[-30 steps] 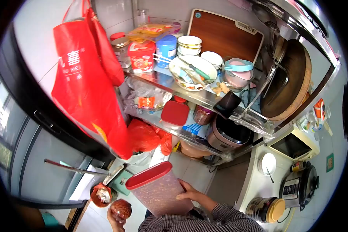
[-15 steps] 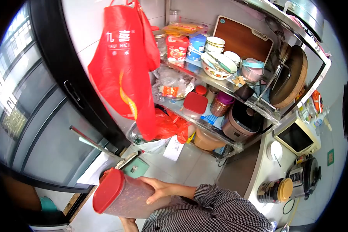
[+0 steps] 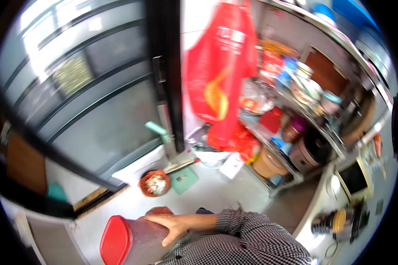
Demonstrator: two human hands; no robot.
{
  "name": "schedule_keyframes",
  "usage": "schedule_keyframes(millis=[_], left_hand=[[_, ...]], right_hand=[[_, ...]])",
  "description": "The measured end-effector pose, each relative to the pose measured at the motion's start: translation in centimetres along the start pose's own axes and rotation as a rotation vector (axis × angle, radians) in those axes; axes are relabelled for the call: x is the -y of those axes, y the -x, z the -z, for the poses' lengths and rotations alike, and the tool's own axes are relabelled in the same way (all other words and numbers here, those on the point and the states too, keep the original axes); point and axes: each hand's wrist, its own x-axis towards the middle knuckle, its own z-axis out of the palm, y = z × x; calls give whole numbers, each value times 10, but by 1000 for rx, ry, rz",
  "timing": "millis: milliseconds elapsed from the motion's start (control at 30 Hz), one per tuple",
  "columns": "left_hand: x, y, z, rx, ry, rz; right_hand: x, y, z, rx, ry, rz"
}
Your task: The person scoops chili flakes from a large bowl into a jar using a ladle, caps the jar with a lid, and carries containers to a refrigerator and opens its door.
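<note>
A clear plastic storage container (image 3: 148,240) with a red lid (image 3: 116,242) lies tilted on its side against my front, lid facing left. My right hand (image 3: 170,226) is closed over its upper side, thumb toward me and fingers wrapped over the far edge. What the container holds is too blurred to name. My left hand is out of sight. Just beyond my right fingers shows a reddish round thing (image 3: 160,210), partly hidden.
An orange bin (image 3: 154,183) with scraps stands on the floor beside a green dustpan (image 3: 184,180). A glass sliding door (image 3: 106,119) is at left. A red apron (image 3: 221,70) hangs near a crowded shelf rack (image 3: 305,106). The counter (image 3: 311,221) runs along the right.
My view has swung left, so the apron and shelves now appear farther right. The container sits lower in view, still under my right hand. My left hand, formerly below it, has dropped from sight.
</note>
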Motion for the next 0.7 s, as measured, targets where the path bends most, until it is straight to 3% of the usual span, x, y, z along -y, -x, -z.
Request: schedule_keyframes(millis=[200,300,567,700], left_hand=[[-3,45,74,-321,171,-168],[-1,66,96,-476,250,-218],[-39,58,142,-787,323,-273],[-77,30,188,-864,282,-278]], right_hand=[[2,-71,-12,215,280,-192],[2,-117,-21,337,191,-227],[-46,-232,-54,626,127,12],[-71,-296,-76,729,95,-40]])
